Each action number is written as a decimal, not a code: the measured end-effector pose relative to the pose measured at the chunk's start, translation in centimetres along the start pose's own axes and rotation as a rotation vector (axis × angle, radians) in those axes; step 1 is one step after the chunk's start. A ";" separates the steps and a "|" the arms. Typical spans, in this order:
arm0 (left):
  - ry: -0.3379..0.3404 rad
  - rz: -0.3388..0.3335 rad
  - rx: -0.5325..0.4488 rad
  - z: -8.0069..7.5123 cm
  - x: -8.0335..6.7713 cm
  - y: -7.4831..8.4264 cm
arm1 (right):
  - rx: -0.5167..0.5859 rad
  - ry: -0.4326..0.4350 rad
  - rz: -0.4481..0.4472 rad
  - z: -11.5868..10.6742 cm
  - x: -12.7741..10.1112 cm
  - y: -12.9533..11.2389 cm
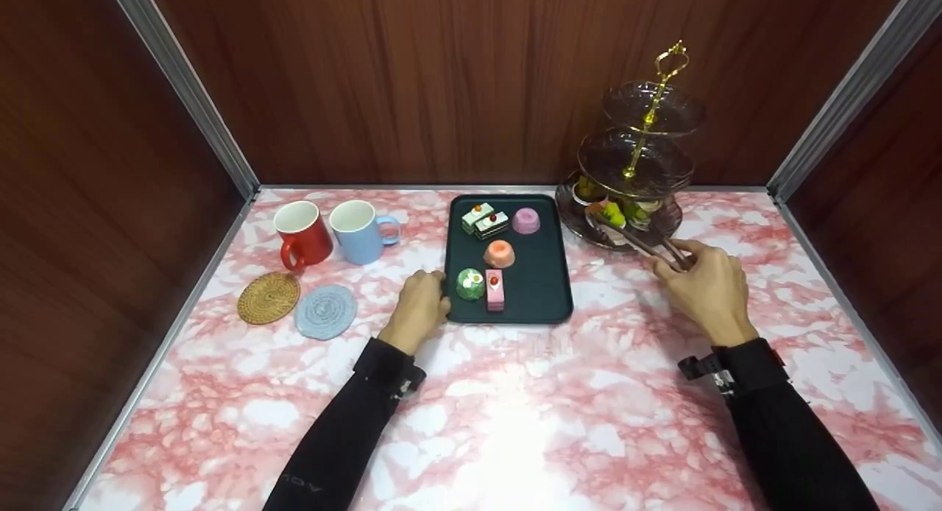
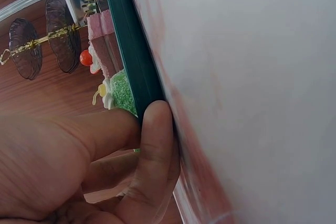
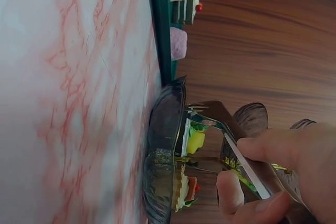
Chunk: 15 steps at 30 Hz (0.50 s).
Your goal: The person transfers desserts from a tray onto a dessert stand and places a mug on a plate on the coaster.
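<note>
My left hand [image 1: 418,308] grips the front left edge of a dark green tray [image 1: 536,290], thumb and fingers on either side of its rim in the left wrist view. In my right hand [image 1: 705,286] are metal tongs [image 3: 245,165] with a fork-shaped tip. Their tips reach over the bottom plate [image 1: 666,225] of a three-tier glass stand, right by a small cake with yellow and green topping [image 3: 196,142]. A tart-like cake [image 3: 181,190] sits beside it on that plate. I cannot tell whether the tongs pinch a cake.
On the tray stand a pink cake slice [image 1: 494,296], a green round cake [image 1: 469,284], an orange cake [image 1: 500,254], a purple cake [image 1: 526,221] and two layered slices [image 1: 491,224]. Leftward are a red mug [image 1: 313,238], a blue mug [image 1: 358,235] and two coasters [image 1: 326,312].
</note>
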<state>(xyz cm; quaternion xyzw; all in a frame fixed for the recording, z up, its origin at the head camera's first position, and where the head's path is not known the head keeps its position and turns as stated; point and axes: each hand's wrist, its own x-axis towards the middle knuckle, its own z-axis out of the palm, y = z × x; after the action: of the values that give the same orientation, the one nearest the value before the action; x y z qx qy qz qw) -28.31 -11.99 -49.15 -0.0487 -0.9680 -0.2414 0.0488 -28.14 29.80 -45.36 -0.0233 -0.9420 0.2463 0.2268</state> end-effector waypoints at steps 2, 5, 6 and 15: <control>0.001 0.003 -0.003 0.0 0.0 0.0 | 0.003 0.009 -0.012 -0.1 -0.1 0.1; 0.006 0.006 -0.001 -0.1 0.0 -0.1 | 0.012 0.018 -0.025 -0.2 -0.1 0.0; 0.003 0.005 0.002 0.0 0.0 -0.1 | 0.013 0.019 -0.026 -0.3 -0.1 0.0; 0.005 0.008 0.018 0.0 0.0 0.0 | 0.003 0.005 -0.023 -0.5 -0.6 -0.8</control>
<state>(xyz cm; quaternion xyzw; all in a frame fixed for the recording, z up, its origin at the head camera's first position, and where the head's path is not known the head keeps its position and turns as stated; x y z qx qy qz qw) -28.28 -11.95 -49.18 -0.0513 -0.9699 -0.2323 0.0523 -27.36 29.29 -44.82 -0.0126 -0.9412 0.2452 0.2320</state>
